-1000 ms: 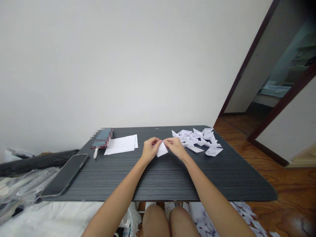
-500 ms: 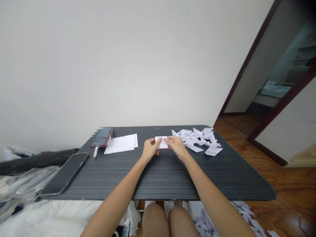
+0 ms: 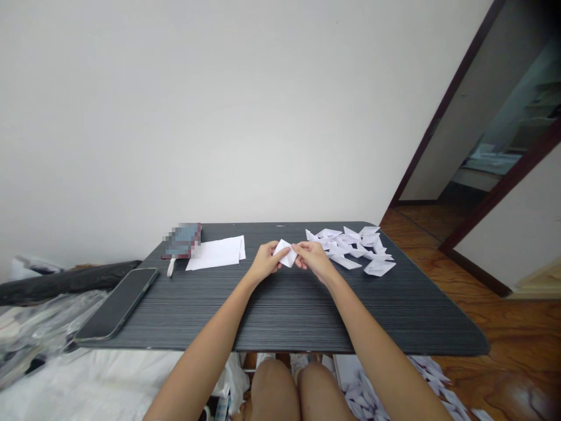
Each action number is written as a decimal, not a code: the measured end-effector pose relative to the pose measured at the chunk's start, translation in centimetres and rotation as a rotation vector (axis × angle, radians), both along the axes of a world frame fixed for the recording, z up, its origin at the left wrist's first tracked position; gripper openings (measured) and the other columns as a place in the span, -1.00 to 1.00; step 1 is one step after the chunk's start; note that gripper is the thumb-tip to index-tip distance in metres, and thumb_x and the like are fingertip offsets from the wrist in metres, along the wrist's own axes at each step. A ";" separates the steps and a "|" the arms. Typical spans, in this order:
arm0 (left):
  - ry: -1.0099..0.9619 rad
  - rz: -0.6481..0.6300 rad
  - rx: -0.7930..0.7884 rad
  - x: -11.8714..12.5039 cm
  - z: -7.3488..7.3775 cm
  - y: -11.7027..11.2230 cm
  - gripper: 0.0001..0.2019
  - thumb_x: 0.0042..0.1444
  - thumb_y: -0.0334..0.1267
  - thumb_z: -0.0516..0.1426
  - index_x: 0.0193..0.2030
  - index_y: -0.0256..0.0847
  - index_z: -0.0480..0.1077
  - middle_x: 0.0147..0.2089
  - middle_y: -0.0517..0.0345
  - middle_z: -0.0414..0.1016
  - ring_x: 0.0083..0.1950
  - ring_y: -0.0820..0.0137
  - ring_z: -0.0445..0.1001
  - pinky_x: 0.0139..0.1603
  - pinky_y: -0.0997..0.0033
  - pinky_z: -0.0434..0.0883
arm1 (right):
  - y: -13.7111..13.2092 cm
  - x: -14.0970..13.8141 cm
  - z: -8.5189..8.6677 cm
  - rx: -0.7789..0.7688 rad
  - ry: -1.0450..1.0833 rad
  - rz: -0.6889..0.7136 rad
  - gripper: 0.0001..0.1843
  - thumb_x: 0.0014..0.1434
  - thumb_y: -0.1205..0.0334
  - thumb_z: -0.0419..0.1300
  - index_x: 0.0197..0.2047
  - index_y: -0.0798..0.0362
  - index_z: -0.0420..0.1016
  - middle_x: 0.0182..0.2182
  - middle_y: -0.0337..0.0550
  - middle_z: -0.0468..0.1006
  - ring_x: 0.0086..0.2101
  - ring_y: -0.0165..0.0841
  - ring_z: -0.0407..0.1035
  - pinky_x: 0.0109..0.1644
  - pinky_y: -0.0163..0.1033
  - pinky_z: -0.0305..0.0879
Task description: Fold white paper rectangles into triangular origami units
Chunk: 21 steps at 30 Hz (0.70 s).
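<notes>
A small white folded paper [image 3: 287,254] is held between my two hands, above the middle of the dark table. My left hand [image 3: 265,261] pinches its left side, thumb on top and fingers beneath. On the opposite side, my right hand [image 3: 312,259] grips the right corner with thumb and fingertips. The paper is turned so that its corners point up, down and sideways, with creases on its face. Several folded white paper pieces [image 3: 350,248] lie in a loose heap just beyond my right hand. To the left of my left hand rest flat white paper sheets [image 3: 217,253].
A dark ribbed table [image 3: 289,316] stands against a white wall. At its left are a phone [image 3: 117,304], a blurred dark red-edged object [image 3: 184,241] and a small white stick-like item [image 3: 170,266]. More folded papers [image 3: 366,392] lie below the front edge.
The folded paper has turned from lying square to standing on a corner like a diamond. Both hands still hold it, in nearly the same place.
</notes>
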<state>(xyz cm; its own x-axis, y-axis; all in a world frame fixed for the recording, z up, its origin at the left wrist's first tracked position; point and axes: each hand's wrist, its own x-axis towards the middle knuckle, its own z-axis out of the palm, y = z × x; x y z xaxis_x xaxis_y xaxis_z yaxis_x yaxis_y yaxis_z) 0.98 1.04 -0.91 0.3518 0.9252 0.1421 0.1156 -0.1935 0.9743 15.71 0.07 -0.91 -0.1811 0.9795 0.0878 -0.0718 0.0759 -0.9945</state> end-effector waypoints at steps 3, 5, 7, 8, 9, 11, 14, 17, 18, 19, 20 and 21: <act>-0.012 0.050 -0.014 -0.1 -0.2 0.3 -0.64 -0.08 -0.03 0.09 -0.34 -0.36 0.32 -0.76 0.35 0.14 -0.78 0.67 0.05 -0.81 0.67 -0.03 | -0.2 -0.1 0.2 -0.098 0.052 0.140 -0.70 -0.05 0.09 0.12 -0.56 0.19 0.31 -0.76 -0.22 0.35 -0.74 -0.55 0.18 -0.71 -0.45 0.01; -0.019 0.070 -0.030 -0.2 -0.2 0.4 -0.64 -0.09 -0.03 0.09 -0.38 -0.37 0.34 -0.75 0.33 0.16 -0.77 0.67 0.04 -0.80 0.66 -0.06 | -0.3 -0.1 0.2 -0.119 0.074 0.207 -0.71 -0.03 0.11 0.11 -0.55 0.21 0.31 -0.72 -0.17 0.39 -0.71 -0.54 0.23 -0.68 -0.45 0.05; -0.032 0.092 -0.058 -0.2 -0.2 0.5 -0.64 -0.11 -0.03 0.11 -0.40 -0.38 0.35 -0.75 0.33 0.16 -0.77 0.67 0.02 -0.80 0.65 -0.09 | -0.3 -0.2 0.1 -0.100 0.086 0.247 -0.74 -0.02 0.13 0.11 -0.46 0.21 0.31 -0.66 -0.17 0.41 -0.68 -0.53 0.27 -0.65 -0.45 0.10; -0.042 0.105 -0.076 -0.3 -0.2 0.6 -0.64 -0.12 -0.04 0.12 -0.40 -0.38 0.35 -0.75 0.33 0.15 -0.77 0.68 0.01 -0.80 0.65 -0.10 | -0.4 -0.2 0.0 -0.081 0.087 0.258 -0.76 -0.03 0.16 0.13 -0.39 0.20 0.30 -0.64 -0.19 0.42 -0.65 -0.52 0.29 -0.63 -0.44 0.13; -0.053 0.118 -0.093 -0.4 -0.1 0.6 -0.65 -0.13 -0.05 0.13 -0.41 -0.39 0.35 -0.76 0.33 0.15 -0.78 0.68 0.00 -0.79 0.65 -0.12 | -0.4 -0.2 0.0 -0.054 0.087 0.261 -0.73 -0.05 0.19 0.15 -0.30 0.17 0.27 -0.61 -0.22 0.42 -0.63 -0.51 0.31 -0.60 -0.43 0.16; -0.070 0.134 -0.128 -0.5 0.0 0.6 -0.65 -0.15 -0.06 0.15 -0.41 -0.39 0.35 -0.77 0.34 0.13 -0.78 0.69 -0.02 -0.79 0.65 -0.14 | -0.5 -0.3 -0.1 0.015 0.084 0.253 -0.58 -0.10 0.26 0.19 -0.15 0.08 0.16 -0.58 -0.30 0.42 -0.61 -0.50 0.32 -0.56 -0.42 0.19; -0.070 0.140 -0.174 -0.7 0.2 0.5 -0.67 -0.19 -0.08 0.18 -0.50 -0.38 0.31 -0.79 0.36 0.10 -0.79 0.70 -0.04 -0.80 0.65 -0.16 | -0.7 -0.4 -0.1 0.074 0.061 0.248 -0.53 -0.10 0.27 0.18 -0.11 0.02 0.09 -0.59 -0.36 0.40 -0.62 -0.52 0.30 -0.57 -0.43 0.16; -0.070 0.134 -0.192 -0.6 0.3 0.2 -0.66 -0.24 -0.08 0.20 -0.59 -0.35 0.24 -0.80 0.37 0.07 -0.79 0.71 -0.04 -0.80 0.66 -0.16 | -0.7 -0.8 -0.2 0.039 0.064 0.228 -0.65 -0.06 0.20 0.14 -0.20 0.05 0.12 -0.67 -0.38 0.36 -0.68 -0.53 0.25 -0.64 -0.46 0.06; -0.082 0.124 -0.190 -0.6 0.4 0.2 -0.66 -0.24 -0.08 0.21 -0.59 -0.34 0.23 -0.80 0.38 0.06 -0.80 0.71 -0.04 -0.80 0.66 -0.16 | -0.6 -0.9 -0.3 0.027 0.084 0.212 -0.66 -0.06 0.19 0.14 -0.22 0.05 0.12 -0.70 -0.39 0.35 -0.70 -0.54 0.23 -0.65 -0.47 0.03; -0.101 0.112 -0.187 -0.5 0.4 0.1 -0.66 -0.23 -0.07 0.20 -0.58 -0.34 0.23 -0.81 0.40 0.05 -0.80 0.72 -0.04 -0.81 0.67 -0.16 | -0.5 -1.0 -0.3 0.020 0.111 0.193 -0.66 -0.07 0.19 0.15 -0.23 0.04 0.11 -0.72 -0.40 0.33 -0.71 -0.54 0.22 -0.66 -0.47 0.02; -0.123 0.098 -0.185 -0.4 0.4 0.0 -0.65 -0.21 -0.05 0.18 -0.57 -0.33 0.23 -0.81 0.41 0.04 -0.81 0.72 -0.05 -0.81 0.67 -0.16 | -0.5 -1.1 -0.4 0.018 0.140 0.173 -0.65 -0.08 0.19 0.16 -0.24 0.03 0.11 -0.73 -0.41 0.33 -0.71 -0.53 0.23 -0.65 -0.47 0.02; -0.141 0.077 -0.188 -0.4 0.4 0.0 -0.65 -0.17 -0.02 0.16 -0.55 -0.33 0.23 -0.80 0.40 0.05 -0.82 0.71 -0.04 -0.82 0.66 -0.16 | -0.4 -1.1 -0.4 0.019 0.166 0.152 -0.64 -0.10 0.20 0.17 -0.25 0.03 0.10 -0.73 -0.41 0.33 -0.70 -0.52 0.25 -0.64 -0.46 0.05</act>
